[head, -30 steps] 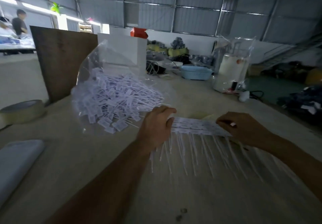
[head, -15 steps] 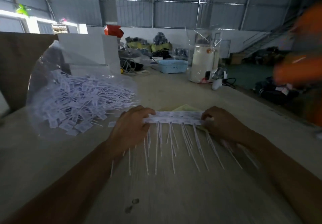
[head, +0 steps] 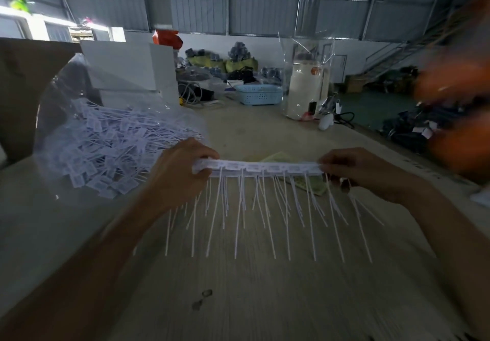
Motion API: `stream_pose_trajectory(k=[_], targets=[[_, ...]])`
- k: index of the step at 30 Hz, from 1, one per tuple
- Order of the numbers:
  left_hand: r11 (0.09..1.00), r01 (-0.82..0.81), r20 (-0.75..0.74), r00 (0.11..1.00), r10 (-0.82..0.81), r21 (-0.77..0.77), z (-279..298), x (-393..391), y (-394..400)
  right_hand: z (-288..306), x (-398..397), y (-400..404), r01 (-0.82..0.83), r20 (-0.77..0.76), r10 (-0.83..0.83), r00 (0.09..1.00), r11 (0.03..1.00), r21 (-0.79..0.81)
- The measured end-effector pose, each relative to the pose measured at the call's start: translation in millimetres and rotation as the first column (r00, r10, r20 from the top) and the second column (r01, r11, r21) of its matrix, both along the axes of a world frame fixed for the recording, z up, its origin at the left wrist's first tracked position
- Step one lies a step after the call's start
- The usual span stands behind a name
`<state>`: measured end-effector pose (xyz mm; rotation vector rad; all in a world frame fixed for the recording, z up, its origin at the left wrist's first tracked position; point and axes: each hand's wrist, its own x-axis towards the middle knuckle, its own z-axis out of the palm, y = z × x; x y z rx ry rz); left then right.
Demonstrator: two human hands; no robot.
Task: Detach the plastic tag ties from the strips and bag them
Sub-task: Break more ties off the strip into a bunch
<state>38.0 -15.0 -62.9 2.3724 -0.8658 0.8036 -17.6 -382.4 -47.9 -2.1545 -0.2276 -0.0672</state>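
A white strip of plastic tag ties (head: 267, 167) stretches level between both hands above the wooden table (head: 265, 301). Its long thin tails hang down toward me in a fringe. My left hand (head: 180, 173) grips the strip's left end with curled fingers. My right hand (head: 363, 173) pinches the right end. To the left lies a clear plastic bag (head: 79, 118) with its mouth toward the hands, holding a heap of loose white tag ties (head: 114, 149).
A brown board (head: 23, 88) and a white box (head: 127, 67) stand behind the bag. Farther back sit a blue basket (head: 258, 94), cables and a white jar in clear wrap (head: 305, 88). A blurred orange shape (head: 458, 96) fills the right edge. A yellowish paper (head: 310, 184) lies under the strip.
The view has swung right, so the bag sits further left. The strip is lifted and pulled straighter between the hands. A blurred orange shape appeared at the right.
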Motion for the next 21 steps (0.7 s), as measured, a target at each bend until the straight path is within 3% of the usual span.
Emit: stream_pose_trajectory(k=[3, 7, 13, 18, 21], targets=[[0.998, 0.008, -0.118, 0.993, -0.015, -0.058, -5, -6, -3, -4, 0, 14, -0.049, 0.034, 0.044, 0.998, 0.985, 0.166], [0.979, 0.075, -0.137, 0.985, -0.102, -0.19, -5, -25, -25, -12, -4, 46, -0.141, 0.069, 0.129, 0.989, 0.967, 0.213], [0.986, 0.164, -0.032, 0.986, -0.165, -0.03, -13, -48, -68, -16, -10, 72, -0.251, 0.083, 0.237, 0.968, 0.923, 0.293], [0.992, 0.119, 0.081, 0.99, -0.115, -0.049, -11, -47, -67, -15, -10, 80, -0.17, 0.034, 0.172, 0.984, 0.889, 0.426], [0.997, 0.072, 0.124, 0.99, -0.068, -0.029, -10, -46, -63, -13, -13, 82, -0.109, -0.02, 0.127, 0.992, 0.912, 0.394]])
